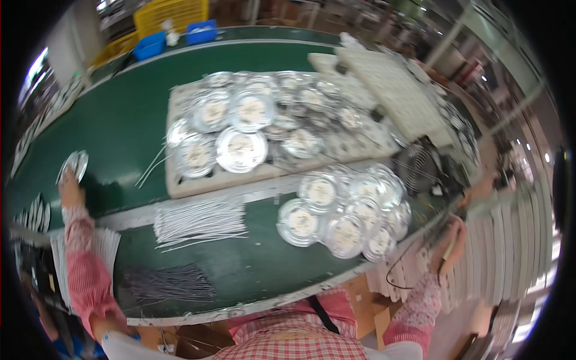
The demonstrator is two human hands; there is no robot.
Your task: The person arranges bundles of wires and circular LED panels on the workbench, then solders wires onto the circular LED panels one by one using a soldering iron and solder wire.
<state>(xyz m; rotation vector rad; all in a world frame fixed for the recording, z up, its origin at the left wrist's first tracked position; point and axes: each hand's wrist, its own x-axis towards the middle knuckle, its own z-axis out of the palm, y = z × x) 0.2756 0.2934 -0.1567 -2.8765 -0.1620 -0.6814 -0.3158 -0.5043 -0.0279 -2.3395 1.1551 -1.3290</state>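
Note:
At the far left, my left hand (72, 195) reaches over the green work surface (132, 108) with its fingers closed on a round silver disc (78, 163). My right hand (451, 241) is at the right edge of the table, closed around a slim pen-like tool (447, 251) with a dark cord; blur hides its exact kind. Many silver discs with pale centres (241, 150) lie heaped on a pale foam tray (180, 188) in the middle. Nearer me on the right, a second pile of these discs (346, 235) rests on the table.
A bundle of white wires (201, 223) and one of dark wires (171, 282) lie near the front edge. A black fan (415, 168) stands at right, before stacked foam trays (393, 84). Blue bins (150, 45) and a yellow crate (171, 18) sit behind. Pale panels (510, 234) fill the right side.

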